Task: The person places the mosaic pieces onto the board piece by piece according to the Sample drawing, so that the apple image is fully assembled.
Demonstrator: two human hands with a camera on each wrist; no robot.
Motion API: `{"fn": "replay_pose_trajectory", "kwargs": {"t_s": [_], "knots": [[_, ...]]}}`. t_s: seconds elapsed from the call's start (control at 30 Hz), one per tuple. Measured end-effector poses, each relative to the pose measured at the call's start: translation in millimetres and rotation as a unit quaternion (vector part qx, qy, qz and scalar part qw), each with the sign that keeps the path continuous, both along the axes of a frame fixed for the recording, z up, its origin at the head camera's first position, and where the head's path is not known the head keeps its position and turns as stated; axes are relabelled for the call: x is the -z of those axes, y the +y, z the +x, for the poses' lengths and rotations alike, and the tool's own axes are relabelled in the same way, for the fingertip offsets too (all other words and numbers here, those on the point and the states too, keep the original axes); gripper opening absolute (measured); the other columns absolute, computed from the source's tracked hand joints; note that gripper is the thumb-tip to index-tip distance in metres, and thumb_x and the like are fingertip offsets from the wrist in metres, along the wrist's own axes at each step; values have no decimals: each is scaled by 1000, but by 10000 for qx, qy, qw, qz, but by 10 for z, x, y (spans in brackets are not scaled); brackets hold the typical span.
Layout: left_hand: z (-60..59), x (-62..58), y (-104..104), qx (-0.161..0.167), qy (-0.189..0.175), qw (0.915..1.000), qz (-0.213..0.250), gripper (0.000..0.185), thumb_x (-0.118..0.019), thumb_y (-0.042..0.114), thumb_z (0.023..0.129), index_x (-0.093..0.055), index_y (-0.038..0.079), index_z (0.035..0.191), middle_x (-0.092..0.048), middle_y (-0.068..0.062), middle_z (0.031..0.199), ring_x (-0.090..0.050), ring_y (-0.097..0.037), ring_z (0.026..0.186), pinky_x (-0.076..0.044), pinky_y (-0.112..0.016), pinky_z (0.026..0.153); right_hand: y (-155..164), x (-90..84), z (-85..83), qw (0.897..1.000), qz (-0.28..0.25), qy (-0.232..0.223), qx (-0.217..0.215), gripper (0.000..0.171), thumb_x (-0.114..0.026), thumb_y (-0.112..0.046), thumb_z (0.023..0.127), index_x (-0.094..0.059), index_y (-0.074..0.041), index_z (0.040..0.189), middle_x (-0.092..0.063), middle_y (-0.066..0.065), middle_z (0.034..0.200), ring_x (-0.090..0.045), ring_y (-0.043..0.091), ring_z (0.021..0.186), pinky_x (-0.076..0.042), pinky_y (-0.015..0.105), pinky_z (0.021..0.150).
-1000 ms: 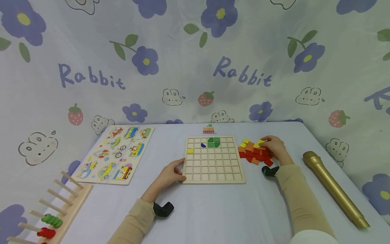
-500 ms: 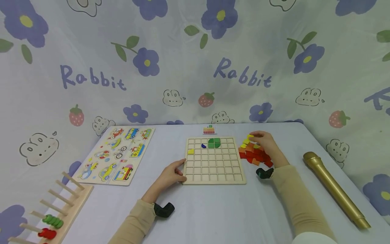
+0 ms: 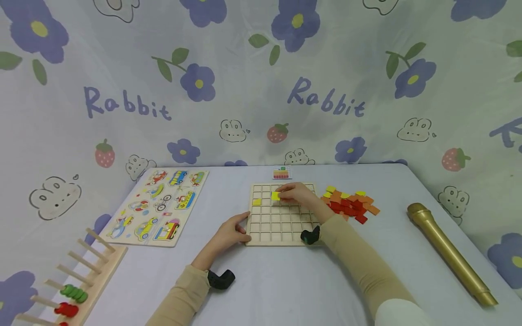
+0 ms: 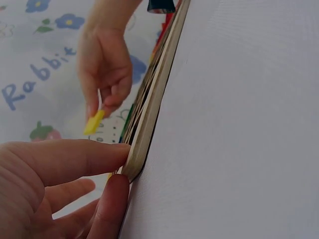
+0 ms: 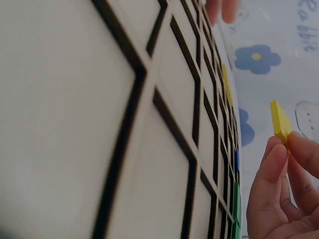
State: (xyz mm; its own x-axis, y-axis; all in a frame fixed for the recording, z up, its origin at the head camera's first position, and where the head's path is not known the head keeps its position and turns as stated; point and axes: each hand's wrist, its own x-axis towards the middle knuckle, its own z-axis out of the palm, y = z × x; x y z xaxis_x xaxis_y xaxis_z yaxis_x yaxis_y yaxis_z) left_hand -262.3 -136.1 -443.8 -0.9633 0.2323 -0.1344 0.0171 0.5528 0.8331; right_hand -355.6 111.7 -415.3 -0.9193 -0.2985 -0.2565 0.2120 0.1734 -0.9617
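A small yellow tile (image 3: 275, 195) is pinched between the thumb and fingertips of the right hand (image 3: 297, 194), and it is held just above the upper rows of the wooden grid board (image 3: 285, 226). In the right wrist view the same tile (image 5: 280, 121) is seen edge-on at the tips of the fingers (image 5: 271, 164), clear of the board's surface (image 5: 75, 124); in the left wrist view it (image 4: 94, 122) hangs from the right hand (image 4: 105, 64) beside the board's edge (image 4: 149, 109).

The near left corner of the board is gripped by the left hand (image 3: 229, 232), with the thumb on top and the fingers curled at the edge (this is plainest in the left wrist view, where the thumb (image 4: 65, 159) lies against the corner). 1 yellow tile (image 3: 256, 202) is already seated in a cell near the board's left side. What lies under the right hand cannot be told from the head view.

To the right of the board, a loose heap of red, orange and yellow tiles (image 3: 350, 204) is spread on the table (image 3: 285, 280). A small pattern card (image 3: 281, 172) lies just behind the board. Well to the left a vehicle puzzle (image 3: 160, 204) is laid flat, and a wooden peg rack (image 3: 77, 280) with green and red rings stands at the near left corner. A gold microphone (image 3: 448, 251) lies at the far right.
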Motion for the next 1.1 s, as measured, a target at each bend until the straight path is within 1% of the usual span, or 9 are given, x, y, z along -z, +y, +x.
{"fn": "replay_pose_trajectory", "kwargs": {"t_s": [0.1,0.2,0.3,0.43,0.53,0.67,0.77,0.87,1.1], "knots": [[-3,2,-5,13,-10,10000,-6,75,-76,4,69,-45,9,138,-54,-5,77,-49,-15,67,-42,-27,55,-205,22,-27,9990,405,184,-94,25,-63,-5,86,-61,4,108,-61,12,97,-63,15,78,-52,30,77],[-7,5,-2,56,-10,10000,49,75,-75,4,69,-45,9,137,-54,-5,77,-49,-15,67,-42,-27,56,-322,54,-61,9964,779,347,28,15,-65,-3,83,-63,3,98,-61,13,93,-63,16,73,-53,28,70],[-4,-1,-1,90,-4,9999,96,75,-75,4,69,-45,8,137,-54,-5,76,-49,-15,67,-42,-27,56,-381,72,-83,9892,1311,658,22,10,-67,-4,82,-64,1,90,-62,10,87,-62,15,68,-52,25,64],[-1,-17,-4,68,26,10000,63,75,-75,4,69,-45,8,137,-54,-5,77,-49,-15,67,-42,-27,56,-405,69,-86,9680,2073,1367,-366,8,-68,-7,82,-66,-2,87,-63,7,80,-57,13,63,-48,22,58],[-1,-20,-10,71,49,10000,37,75,-75,4,69,-44,8,138,-55,-5,77,-49,-15,67,-43,-27,55,-409,73,-80,9478,2534,1829,-629,8,-69,-9,81,-67,-3,87,-63,4,79,-53,13,65,-44,23,59],[1,-11,-15,109,40,9999,86,75,-75,4,69,-44,7,138,-54,-5,77,-49,-15,67,-43,-27,55,-408,96,-81,9325,2902,2015,-752,10,-70,-11,80,-69,-7,89,-63,2,82,-52,14,72,-43,26,64],[0,-9,-11,106,38,9999,97,75,-75,4,69,-44,7,138,-54,-5,77,-49,-15,67,-42,-27,55,-410,103,-82,9273,3025,2060,-789,11,-70,-12,81,-69,-8,90,-61,1,83,-52,14,73,-42,26,65],[-5,-3,-8,75,51,9999,69,76,-75,3,69,-44,7,138,-55,-5,77,-49,-15,67,-42,-27,55,-405,88,-75,9281,2962,2113,-786,15,-71,-12,80,-68,-7,94,-60,2,83,-51,14,73,-42,26,64],[-12,8,-15,22,1,10000,64,76,-75,2,69,-44,8,138,-54,-5,76,-49,-15,67,-42,-27,55,-209,14,-37,9528,2356,1797,-669,23,-69,-12,82,-66,-4,103,-60,6,89,-54,18,77,-45,28,64]]}}
